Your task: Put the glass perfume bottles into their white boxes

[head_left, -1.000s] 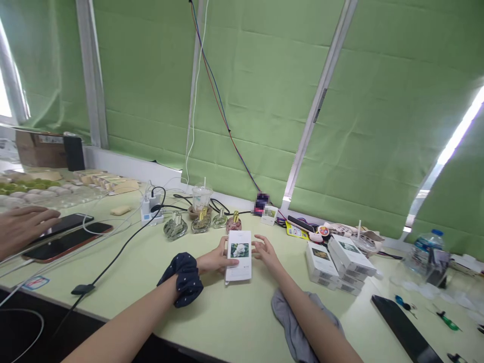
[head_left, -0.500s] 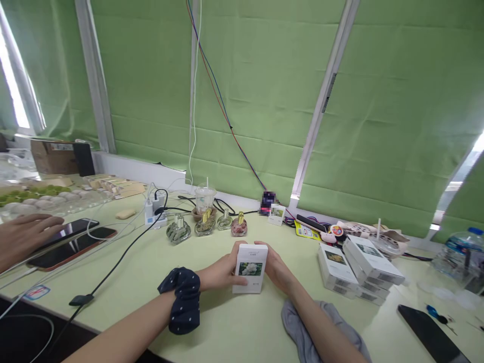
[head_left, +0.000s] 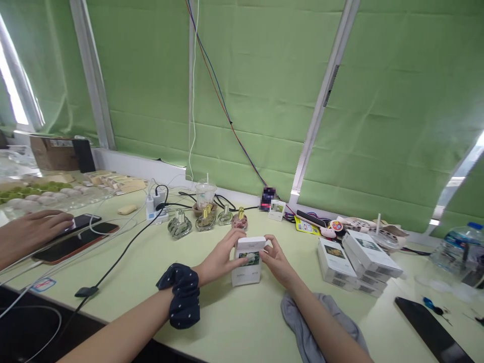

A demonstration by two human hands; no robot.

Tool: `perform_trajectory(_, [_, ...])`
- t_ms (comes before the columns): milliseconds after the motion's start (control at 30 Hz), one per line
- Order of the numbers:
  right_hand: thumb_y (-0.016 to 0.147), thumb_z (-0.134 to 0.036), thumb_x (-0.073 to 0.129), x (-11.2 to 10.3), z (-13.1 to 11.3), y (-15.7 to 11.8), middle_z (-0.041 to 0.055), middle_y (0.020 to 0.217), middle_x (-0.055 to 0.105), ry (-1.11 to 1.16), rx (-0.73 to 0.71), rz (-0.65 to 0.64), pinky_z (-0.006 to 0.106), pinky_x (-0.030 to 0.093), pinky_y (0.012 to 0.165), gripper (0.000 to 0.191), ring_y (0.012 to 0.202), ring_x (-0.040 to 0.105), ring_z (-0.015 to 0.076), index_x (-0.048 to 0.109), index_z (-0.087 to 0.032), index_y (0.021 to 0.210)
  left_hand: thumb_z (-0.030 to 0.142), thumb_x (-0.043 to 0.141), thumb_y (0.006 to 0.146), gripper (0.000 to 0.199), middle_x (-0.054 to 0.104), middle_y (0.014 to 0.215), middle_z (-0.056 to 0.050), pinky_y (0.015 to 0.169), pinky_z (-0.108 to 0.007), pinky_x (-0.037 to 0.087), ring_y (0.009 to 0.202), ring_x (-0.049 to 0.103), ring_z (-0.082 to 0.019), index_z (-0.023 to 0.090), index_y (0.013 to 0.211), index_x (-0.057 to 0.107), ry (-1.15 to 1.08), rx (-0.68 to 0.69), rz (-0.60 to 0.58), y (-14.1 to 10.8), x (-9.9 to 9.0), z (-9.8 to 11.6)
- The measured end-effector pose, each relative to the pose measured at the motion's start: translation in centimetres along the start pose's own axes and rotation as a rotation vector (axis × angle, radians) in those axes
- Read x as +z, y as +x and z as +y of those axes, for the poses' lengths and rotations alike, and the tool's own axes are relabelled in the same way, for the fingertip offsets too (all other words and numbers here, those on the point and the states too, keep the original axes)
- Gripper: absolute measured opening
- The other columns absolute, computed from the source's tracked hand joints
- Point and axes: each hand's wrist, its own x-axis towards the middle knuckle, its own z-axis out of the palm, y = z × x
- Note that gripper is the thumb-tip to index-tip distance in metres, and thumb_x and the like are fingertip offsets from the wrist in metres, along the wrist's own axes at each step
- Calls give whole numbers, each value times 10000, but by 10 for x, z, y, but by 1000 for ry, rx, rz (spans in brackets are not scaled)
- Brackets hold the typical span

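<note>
A white flower-print box (head_left: 246, 276) stands upright on the table in front of me. My left hand (head_left: 223, 258) is wrapped round its left side, with the thumb across the printed picture. At the upper right edge, my right hand (head_left: 278, 261) grips the box between thumb and fingers. The box's top panel looks tilted; whether it is open I cannot tell. Behind the box are small glass perfume bottles: a clear one (head_left: 179, 227), a gold-capped one (head_left: 205, 221), another clear one (head_left: 225, 217) and a pink one (head_left: 239, 220).
White boxes (head_left: 372, 254) are stacked at the right, near a black phone (head_left: 431, 327). Grey cloth (head_left: 302, 325) lies under my right forearm. On the left, another person's hand (head_left: 34, 234) rests by charging phones (head_left: 81, 243). Cables (head_left: 128, 257) cross the table.
My right hand has shifted from the box's right side to its upper right edge. My left thumb has moved up onto the picture. The top of the box now tilts.
</note>
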Motion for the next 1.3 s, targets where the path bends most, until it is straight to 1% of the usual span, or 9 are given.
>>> perform_trajectory(100, [730,-401,704,1,0,2,8,927,620,10,-26,22,267,445,738,424,842,602,159,375,-262,959,236,562,838,232,447,1164,-98,959,-353,402,1161,429,-238,199,1050,476,110,27,55,0,1,-3])
perform_trajectory(233, [699,-355,733,-1,1,4,-4,833,629,9,-29,90,249,438,718,385,782,597,143,426,-236,899,217,481,885,62,433,1120,-80,924,-326,418,1089,471,-211,212,941,505,191,54,28,0,4,-6])
perform_trajectory(367, [700,-363,722,-5,-1,4,4,829,624,69,-17,76,265,455,735,334,787,598,145,485,-215,885,188,486,875,24,423,1132,-75,954,-338,400,1123,445,-215,203,863,500,217,92,44,-1,4,-4])
perform_trajectory(533, [759,-464,646,-4,-3,5,8,828,608,86,23,108,256,469,695,317,761,598,136,493,-199,845,159,500,856,58,427,1106,-72,936,-353,415,1121,454,-216,194,812,486,202,89,80,0,3,-3])
perform_trajectory(700, [622,-360,791,-1,-2,6,-42,719,576,46,-18,117,212,446,630,401,657,549,97,485,-203,828,353,698,738,264,496,1018,-61,904,-364,436,1081,489,-244,197,759,486,120,84,87,1,1,1])
perform_trajectory(833, [610,-317,805,-1,-4,6,-40,720,591,41,-26,104,201,429,633,404,662,550,92,485,-201,827,369,472,894,270,515,901,-48,878,-363,445,1005,526,-221,192,702,538,82,-52,152,2,-1,7])
perform_trajectory(967, [593,-313,816,-1,-5,4,-30,746,613,32,-8,109,197,422,635,418,679,562,96,485,-198,821,402,562,841,205,502,926,-37,818,-351,487,939,539,-207,215,905,617,60,-172,133,2,0,2])
perform_trajectory(1067, [591,-327,816,-1,-5,4,-18,778,633,45,8,111,220,442,671,431,715,585,113,478,-200,827,425,623,793,333,477,974,-33,800,-343,515,952,535,-203,259,1082,602,8,-209,89,1,1,-7])
perform_trajectory(1300, [594,-343,814,-1,-4,5,-12,786,639,41,13,120,239,461,680,428,734,601,128,477,-200,818,430,657,759,464,446,1033,-33,890,-396,508,1049,506,-219,309,1196,560,-103,-241,109,-1,6,-15])
